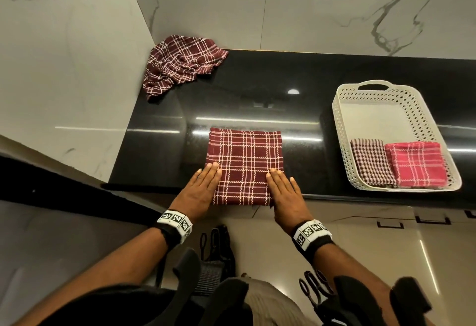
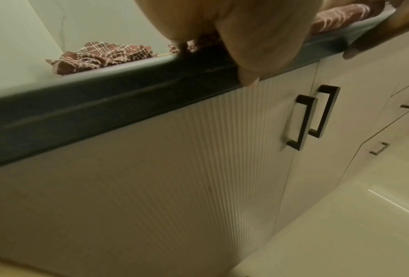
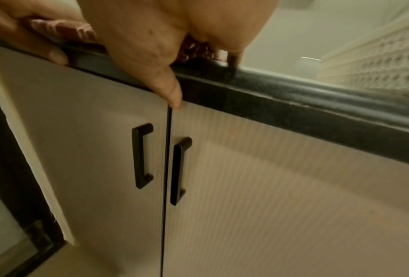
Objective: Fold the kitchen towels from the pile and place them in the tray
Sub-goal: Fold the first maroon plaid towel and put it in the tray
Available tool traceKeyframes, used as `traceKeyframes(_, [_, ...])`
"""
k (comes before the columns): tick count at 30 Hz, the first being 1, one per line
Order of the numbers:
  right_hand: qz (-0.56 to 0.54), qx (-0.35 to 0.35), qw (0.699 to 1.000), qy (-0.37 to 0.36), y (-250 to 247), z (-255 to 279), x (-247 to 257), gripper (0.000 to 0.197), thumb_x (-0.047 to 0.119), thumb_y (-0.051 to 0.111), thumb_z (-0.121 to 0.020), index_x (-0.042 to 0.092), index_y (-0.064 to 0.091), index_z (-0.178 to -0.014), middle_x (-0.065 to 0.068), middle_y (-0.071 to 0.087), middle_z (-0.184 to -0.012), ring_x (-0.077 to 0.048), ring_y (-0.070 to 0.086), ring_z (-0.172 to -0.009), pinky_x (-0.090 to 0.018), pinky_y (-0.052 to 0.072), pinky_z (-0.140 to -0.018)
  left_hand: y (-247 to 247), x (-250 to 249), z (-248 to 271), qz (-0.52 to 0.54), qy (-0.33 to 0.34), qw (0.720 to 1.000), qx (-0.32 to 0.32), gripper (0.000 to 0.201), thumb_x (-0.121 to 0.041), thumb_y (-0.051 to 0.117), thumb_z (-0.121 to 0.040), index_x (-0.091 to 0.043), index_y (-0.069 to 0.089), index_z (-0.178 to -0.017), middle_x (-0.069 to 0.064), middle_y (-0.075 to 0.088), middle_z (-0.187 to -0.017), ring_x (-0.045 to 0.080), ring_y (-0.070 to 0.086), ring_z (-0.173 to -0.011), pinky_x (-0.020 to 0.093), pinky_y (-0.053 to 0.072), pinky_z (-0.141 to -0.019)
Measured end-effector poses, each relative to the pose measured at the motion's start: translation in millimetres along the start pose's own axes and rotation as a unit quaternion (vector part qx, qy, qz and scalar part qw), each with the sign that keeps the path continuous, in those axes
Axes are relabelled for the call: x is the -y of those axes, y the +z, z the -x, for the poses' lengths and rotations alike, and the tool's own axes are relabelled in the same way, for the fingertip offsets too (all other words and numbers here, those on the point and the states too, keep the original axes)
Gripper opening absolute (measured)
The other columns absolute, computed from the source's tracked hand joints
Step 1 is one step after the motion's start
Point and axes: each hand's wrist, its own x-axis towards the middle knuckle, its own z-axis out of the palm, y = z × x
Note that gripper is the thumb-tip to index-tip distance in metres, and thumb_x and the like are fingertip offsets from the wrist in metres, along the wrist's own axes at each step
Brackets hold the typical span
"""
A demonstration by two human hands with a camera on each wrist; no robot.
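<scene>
Fingers (image 1: pixel 213 171) flat on folded towel (image 1: pixel 246 166); pile (image 1: pixel 180 64) and tray (image 1: pixel 342 130) apart.

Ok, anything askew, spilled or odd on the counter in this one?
Nothing spilled or damaged. The maroon towel under both flat hands, left hand and right hand, overhangs the counter front edge slightly. The crumpled towel waits in the far corner; two folded towels lie in the tray.
</scene>
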Motion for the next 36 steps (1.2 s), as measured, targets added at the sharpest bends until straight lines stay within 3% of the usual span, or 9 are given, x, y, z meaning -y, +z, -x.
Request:
traceKeyframes(3, [-0.075,-0.061,0.995,-0.031,-8.6,5.5,-12.9,0.064,0.01,0.075,-0.075,0.018,0.056,-0.136,-0.002,0.051,-0.147,-0.021,0.044,-0.139,-0.052,0.032,-0.116,-15.1,11.1,9.0,0.109,0.012,0.994,-0.01,0.084,-0.003,0.083,-0.057,-0.005,0.055,-0.135,0.016,0.049,-0.147,0.033,0.046,-0.136,0.05,0.038,-0.112])
traceKeyframes(5, [-0.148,-0.081,0.986,-0.013,-21.5,7.7,-16.2,0.041,0.015,0.074,-0.078,0.026,0.067,-0.118,0.004,0.067,-0.124,-0.018,0.061,-0.116,-0.046,0.046,-0.102,-33.5,17.4,13.6,0.219,-0.032,0.975,-0.022,0.066,0.002,0.076,-0.059,-0.017,0.064,-0.122,0.003,0.062,-0.132,0.023,0.06,-0.122,0.039,0.049,-0.104])
traceKeyframes(8, [-0.306,-0.081,0.945,0.075,-38.3,0.9,-15.0,0.02,0.019,0.061,-0.091,0.029,0.068,-0.106,0.008,0.073,-0.097,-0.012,0.068,-0.087,-0.036,0.056,-0.082,-53.2,22.1,1.7,0.305,-0.109,0.945,-0.041,0.041,-0.003,0.069,-0.076,-0.033,0.065,-0.104,-0.012,0.069,-0.097,0.01,0.067,-0.088,0.024,0.05,-0.081])
traceKeyframes(10, [-0.369,-0.099,0.915,0.127,-46.2,-12.9,-12.2,0.014,0.026,0.056,-0.097,0.024,0.068,-0.103,0.005,0.072,-0.09,-0.014,0.067,-0.082,-0.04,0.056,-0.077,-61.3,20.7,-15.5,0.33,-0.148,0.928,-0.086,0.015,-0.025,0.067,-0.091,-0.032,0.065,-0.104,-0.013,0.07,-0.09,0.003,0.067,-0.082,0.021,0.049,-0.075])
traceKeyframes(13, [-0.384,-0.107,0.897,0.189,-49.8,-36.5,-9.5,0.023,0.032,0.049,-0.101,0.015,0.064,-0.1,0.001,0.07,-0.091,-0.017,0.066,-0.085,-0.042,0.055,-0.079,-63.3,19.2,-42.1,0.32,-0.219,0.919,-0.073,0.022,-0.04,0.053,-0.099,-0.02,0.061,-0.108,-0.006,0.069,-0.093,0.011,0.065,-0.084,0.027,0.047,-0.074])
traceKeyframes(17, [-0.319,-0.107,0.912,0.235,-46.3,-61.6,-7.7,0.031,0.038,0.041,-0.103,0.013,0.054,-0.091,-0.007,0.067,-0.087,-0.029,0.064,-0.081,-0.045,0.053,-0.075,-51.8,19.1,-66.3,0.264,-0.282,0.921,-0.044,0.028,-0.042,0.045,-0.101,-0.018,0.045,-0.088,0.007,0.062,-0.085,0.033,0.063,-0.083,0.035,0.043,-0.07])
traceKeyframes(21, [-0.259,-0.081,0.924,0.268,-48.7,-72.6,-4.3,0.03,0.037,0.036,-0.105,0.012,0.05,-0.094,-0.015,0.066,-0.095,-0.036,0.062,-0.086,-0.042,0.05,-0.074,-49.7,13.7,-77.3,0.207,-0.304,0.929,-0.034,0.033,-0.041,0.039,-0.104,-0.01,0.05,-0.104,0.02,0.066,-0.103,0.043,0.062,-0.094,0.044,0.046,-0.08])
traceKeyframes(29, [-0.156,-0.012,0.948,0.277,-55.0,-91.5,-3.9,0.033,0.035,0.032,-0.106,0.007,0.048,-0.108,-0.023,0.066,-0.106,-0.044,0.062,-0.098,-0.043,0.045,-0.078,-51.6,3.5,-87.2,0.148,-0.328,0.933,-0.028,0.032,-0.039,0.033,-0.105,-0.009,0.043,-0.107,0.021,0.065,-0.101,0.042,0.063,-0.089,0.043,0.043,-0.07])
traceKeyframes(36, [-0.108,-0.053,0.941,0.316,-61.9,-85.6,2.2,0.036,0.038,0.044,-0.099,0.007,0.043,-0.117,-0.018,0.062,-0.113,-0.039,0.06,-0.102,-0.047,0.047,-0.087,-58.1,0.7,-81.0,0.125,-0.334,0.931,-0.084,0.045,-0.048,0.043,-0.098,-0.012,0.035,-0.124,0.015,0.057,-0.118,0.034,0.057,-0.103,0.048,0.048,-0.084])
